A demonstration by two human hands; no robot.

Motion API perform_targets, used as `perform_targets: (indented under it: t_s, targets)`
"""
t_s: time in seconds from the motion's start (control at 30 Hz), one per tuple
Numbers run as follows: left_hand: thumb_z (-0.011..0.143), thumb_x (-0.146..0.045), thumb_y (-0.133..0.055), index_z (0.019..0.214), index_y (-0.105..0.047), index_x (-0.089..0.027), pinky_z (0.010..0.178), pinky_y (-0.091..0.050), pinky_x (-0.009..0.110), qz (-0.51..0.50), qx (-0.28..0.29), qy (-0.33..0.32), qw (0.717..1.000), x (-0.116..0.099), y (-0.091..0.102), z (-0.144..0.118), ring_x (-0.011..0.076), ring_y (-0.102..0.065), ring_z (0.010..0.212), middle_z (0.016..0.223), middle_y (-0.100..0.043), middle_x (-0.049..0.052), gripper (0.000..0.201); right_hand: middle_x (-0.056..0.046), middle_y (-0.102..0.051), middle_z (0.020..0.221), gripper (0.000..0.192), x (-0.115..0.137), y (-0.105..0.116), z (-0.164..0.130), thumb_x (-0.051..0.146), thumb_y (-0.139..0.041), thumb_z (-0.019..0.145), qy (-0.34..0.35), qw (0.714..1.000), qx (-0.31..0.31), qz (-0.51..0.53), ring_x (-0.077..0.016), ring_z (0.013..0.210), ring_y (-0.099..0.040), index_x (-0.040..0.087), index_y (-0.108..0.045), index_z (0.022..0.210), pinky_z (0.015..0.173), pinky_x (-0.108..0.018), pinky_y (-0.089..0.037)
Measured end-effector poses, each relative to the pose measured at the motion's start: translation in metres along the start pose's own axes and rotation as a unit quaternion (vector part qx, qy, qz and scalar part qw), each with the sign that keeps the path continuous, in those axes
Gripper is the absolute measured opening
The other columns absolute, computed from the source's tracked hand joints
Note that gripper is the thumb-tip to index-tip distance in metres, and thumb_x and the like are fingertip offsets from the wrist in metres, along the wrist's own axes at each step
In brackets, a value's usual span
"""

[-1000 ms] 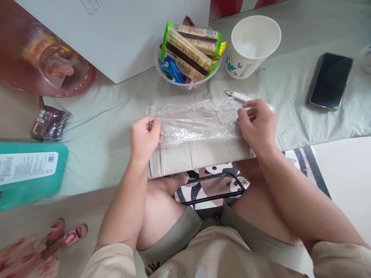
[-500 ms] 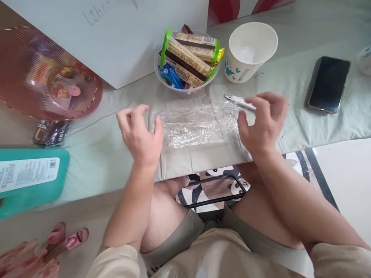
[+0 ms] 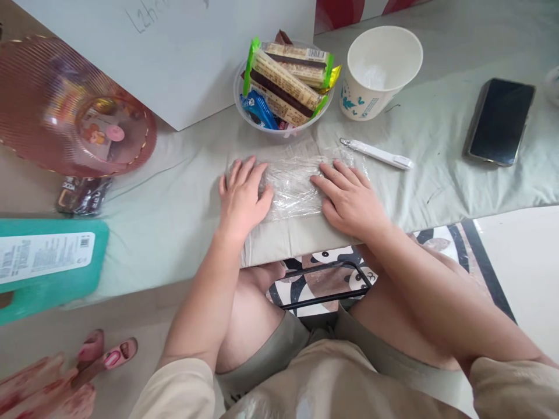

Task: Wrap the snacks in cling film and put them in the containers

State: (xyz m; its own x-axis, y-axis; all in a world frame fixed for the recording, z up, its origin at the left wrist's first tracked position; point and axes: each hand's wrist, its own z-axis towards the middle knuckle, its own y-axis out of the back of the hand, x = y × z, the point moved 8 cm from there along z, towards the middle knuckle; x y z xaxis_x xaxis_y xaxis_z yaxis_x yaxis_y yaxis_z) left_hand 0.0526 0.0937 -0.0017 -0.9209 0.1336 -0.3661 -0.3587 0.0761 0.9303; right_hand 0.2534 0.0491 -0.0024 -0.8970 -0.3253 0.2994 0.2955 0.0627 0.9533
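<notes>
A sheet of clear, crinkled plastic film (image 3: 292,189) lies on the cloth-covered table in front of me. My left hand (image 3: 243,201) rests flat on its left part, fingers stretched out. On the right part my right hand (image 3: 349,195) lies palm down with fingers spread. Both hands are open and press on the film; what is under the palms is hidden. Just beyond my right hand is a white utility knife (image 3: 378,153). Behind the film stands a clear bowl (image 3: 286,132) filled with wrapped snack bars (image 3: 290,87).
A paper cup (image 3: 371,96) stands right of the bowl, and a black phone (image 3: 501,121) lies farther right. At the left are a pink ribbed dish (image 3: 43,116), a dark snack pack (image 3: 82,195) and a green container (image 3: 98,256). A white board (image 3: 183,58) stands behind. Another person's sandals (image 3: 120,353) show lower left.
Both hands have come down from above the film and flattened onto it, moving inward from its ends. The utility knife, partly covered before by my right hand, now shows fully.
</notes>
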Motion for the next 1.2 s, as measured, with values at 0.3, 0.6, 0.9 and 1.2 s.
perform_targets:
  t_s: [0.3,0.6,0.9,1.2]
  targets:
    - [0.084,-0.031,-0.071,0.138,-0.063,-0.021,0.123,-0.034,0.056,0.005,-0.017,0.025,1.0,0.004,0.019,0.004,0.0356,-0.059,0.131,0.119,-0.075,0.011,0.055,-0.006,-0.058,0.157,0.05,-0.014,0.007,0.0,0.014,-0.052,0.087,0.055,0.997,-0.048,-0.013,-0.0337,0.155,-0.042,0.024,-0.066,0.134,0.129,-0.06,-0.023]
    - [0.081,-0.029,-0.065,0.078,-0.064,-0.018,0.072,-0.051,0.032,-0.236,0.074,0.039,0.968,0.012,0.01,-0.01,0.0154,-0.062,0.075,0.095,-0.073,0.006,0.011,-0.006,-0.065,0.149,0.05,-0.027,0.014,-0.004,0.011,-0.052,0.084,0.052,0.991,-0.124,-0.007,-0.0305,0.15,-0.048,0.027,-0.064,0.13,0.125,-0.058,-0.026]
    - [0.077,-0.017,-0.068,0.108,-0.051,-0.023,0.043,-0.037,0.017,-0.476,0.13,0.173,0.852,0.001,-0.002,-0.019,0.0084,-0.059,0.051,0.079,-0.07,-0.001,0.035,-0.009,-0.072,0.128,0.038,-0.002,0.039,-0.02,0.025,-0.053,0.089,0.112,0.961,-0.25,0.05,-0.0298,0.128,-0.064,0.026,-0.06,0.126,0.109,-0.05,-0.043]
    - [0.076,-0.009,-0.065,0.103,-0.051,-0.024,0.044,-0.04,0.016,-0.591,0.053,0.272,0.758,-0.006,-0.009,-0.022,0.0064,-0.062,0.051,0.081,-0.066,-0.006,0.034,-0.007,-0.063,0.149,0.05,0.061,0.005,-0.041,0.037,-0.07,0.091,0.157,0.972,-0.175,-0.005,-0.0281,0.146,-0.05,0.033,-0.061,0.14,0.121,-0.046,-0.031]
